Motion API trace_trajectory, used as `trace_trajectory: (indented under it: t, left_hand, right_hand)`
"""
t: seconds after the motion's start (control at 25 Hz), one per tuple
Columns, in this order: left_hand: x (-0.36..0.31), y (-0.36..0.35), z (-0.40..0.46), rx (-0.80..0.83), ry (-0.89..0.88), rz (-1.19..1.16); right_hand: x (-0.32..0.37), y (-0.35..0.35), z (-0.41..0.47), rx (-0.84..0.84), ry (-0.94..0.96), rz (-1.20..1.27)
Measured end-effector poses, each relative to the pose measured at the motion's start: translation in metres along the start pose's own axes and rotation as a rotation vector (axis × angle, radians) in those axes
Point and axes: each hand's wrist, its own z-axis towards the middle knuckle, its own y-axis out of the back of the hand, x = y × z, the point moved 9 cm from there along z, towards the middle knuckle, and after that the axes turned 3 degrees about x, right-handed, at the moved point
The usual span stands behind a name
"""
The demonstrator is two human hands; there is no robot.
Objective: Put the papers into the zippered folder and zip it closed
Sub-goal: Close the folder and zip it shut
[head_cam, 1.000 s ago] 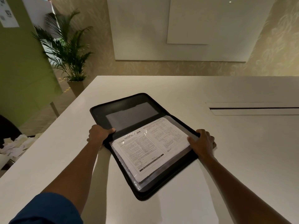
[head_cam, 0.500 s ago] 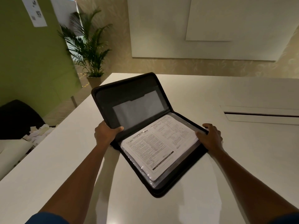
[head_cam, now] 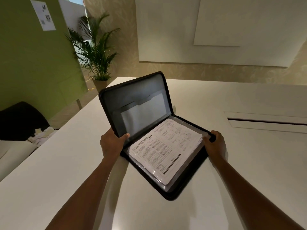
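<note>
A black zippered folder [head_cam: 187,180] lies half open on the white table [head_cam: 66,163]. Its lid [head_cam: 114,103] stands nearly upright, with a grey lining and a white sheet in its inner pocket. A stack of printed papers [head_cam: 166,150] in a clear sleeve rests on the lower half. My left hand [head_cam: 111,143] grips the near edge of the raised lid, thumb inside. My right hand [head_cam: 214,143] holds the right edge of the lower half, fingers curled over the black rim.
A recessed cable slot [head_cam: 265,122] is set into the table to the right. A potted palm [head_cam: 96,52] stands beyond the table's far left corner, next to a green wall. A dark chair [head_cam: 20,120] and crumpled white papers [head_cam: 43,133] sit at the left.
My left hand has swung the lid up from lying flat to nearly upright. My right hand has stayed on the folder's right edge.
</note>
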Motion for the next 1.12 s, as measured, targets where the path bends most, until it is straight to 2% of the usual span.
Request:
trace_trajectory:
  t: [0.16,0.28,0.48,0.6,0.8,1.12]
  left_hand:
    - [-0.021,0.001,-0.03,-0.018,-0.055,-0.035]
    - [-0.035,-0.009,-0.047,0.052,-0.118,-0.02]
    - [-0.064,-0.012,-0.077,0.071,-0.269,0.038]
    - [-0.08,-0.023,-0.094,0.114,-0.4,0.136]
    - [-0.103,-0.037,-0.123,0.175,-0.487,0.298]
    - [-0.14,-0.069,-0.177,0.263,-0.615,0.595]
  right_hand:
    - [0.001,-0.007,-0.026,0.052,0.03,0.008]
    - [-0.001,-0.009,-0.039,0.126,0.021,0.044]
    - [-0.002,-0.008,-0.052,0.259,0.018,0.217]
    - [-0.002,-0.005,-0.055,0.329,0.041,0.256]
    - [0.0,0.008,-0.065,0.388,0.078,0.477]
    - [-0.026,0.015,-0.061,0.543,-0.092,0.714]
